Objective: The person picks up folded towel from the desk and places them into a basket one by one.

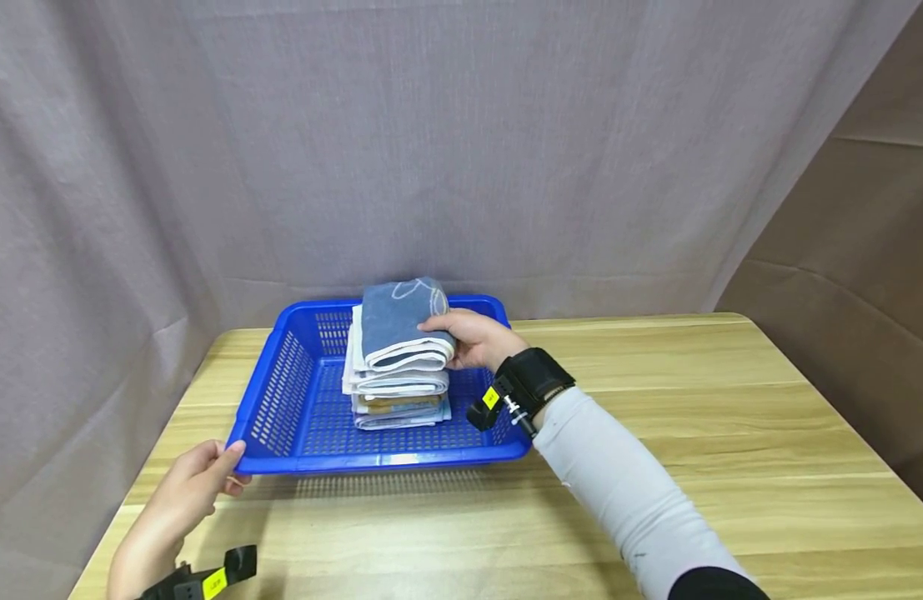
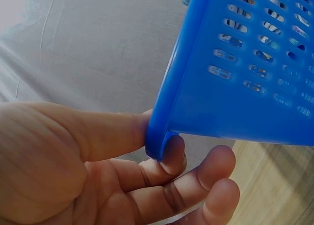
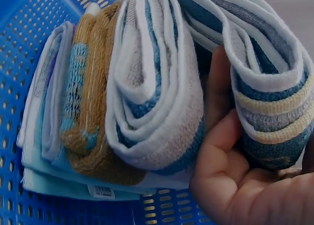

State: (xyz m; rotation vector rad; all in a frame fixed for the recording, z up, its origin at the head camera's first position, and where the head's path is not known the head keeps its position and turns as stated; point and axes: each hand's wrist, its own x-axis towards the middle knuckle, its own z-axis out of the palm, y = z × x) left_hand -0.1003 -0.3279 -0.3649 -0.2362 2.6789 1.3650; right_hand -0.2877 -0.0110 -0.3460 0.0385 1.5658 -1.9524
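Observation:
A blue plastic basket (image 1: 277,454) with slotted walls stands on the wooden table. Its near left rim corner is pinched between the thumb and fingers of my left hand (image 1: 194,483); the left wrist view shows the thumb on one side of the rim (image 2: 159,122) and a fingertip curled beneath. Inside the basket rises a stack of folded towels (image 1: 399,406). My right hand (image 1: 479,337) grips the topmost blue towel (image 1: 397,321) by its right side, thumb on top and fingers below. Beneath it, the right wrist view shows a white-edged towel (image 3: 162,112), a brown towel (image 3: 93,97) and light blue ones.
The wooden table (image 1: 694,417) extends to the right of the basket and in front of it. A grey curtain (image 1: 506,150) hangs right behind the table's back edge, with a brown cloth (image 1: 866,267) on the right side.

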